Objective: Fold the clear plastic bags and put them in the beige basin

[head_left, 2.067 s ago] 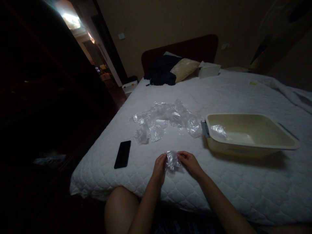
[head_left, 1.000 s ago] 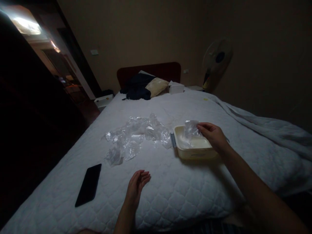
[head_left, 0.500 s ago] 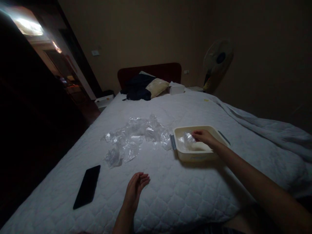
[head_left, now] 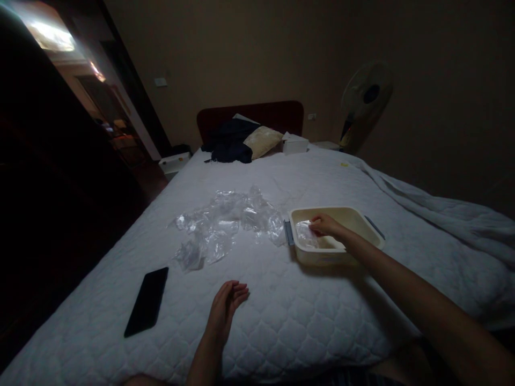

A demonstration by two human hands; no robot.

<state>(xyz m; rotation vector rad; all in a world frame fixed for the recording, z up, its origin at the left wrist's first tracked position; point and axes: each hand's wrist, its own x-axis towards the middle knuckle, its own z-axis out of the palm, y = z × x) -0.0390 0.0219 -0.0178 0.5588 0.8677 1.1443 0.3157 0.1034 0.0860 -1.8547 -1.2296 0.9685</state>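
My right hand (head_left: 325, 225) reaches into a cream plastic tub (head_left: 362, 220) on the bed, its fingers closed on a crumpled clear plastic bag (head_left: 304, 235) lying against the tub's left inner wall. My left hand (head_left: 226, 306) rests on the white quilt near the bed's front edge, fingers loosely curled and apart, holding nothing. A heap of several clear plastic bags (head_left: 225, 222) lies on the quilt left of the tub.
A black phone (head_left: 146, 301) lies on the quilt at the left. At the headboard are a dark garment (head_left: 229, 142), a yellowish pillow (head_left: 262, 141) and a white box (head_left: 295, 144). A standing fan (head_left: 364, 104) is at the far right. A rumpled blanket (head_left: 442, 209) runs along the right side.
Both hands held one bag near the bed's edge; my right hand then carried it over the tub and lowered it inside. My left hand let go and settled on the quilt.
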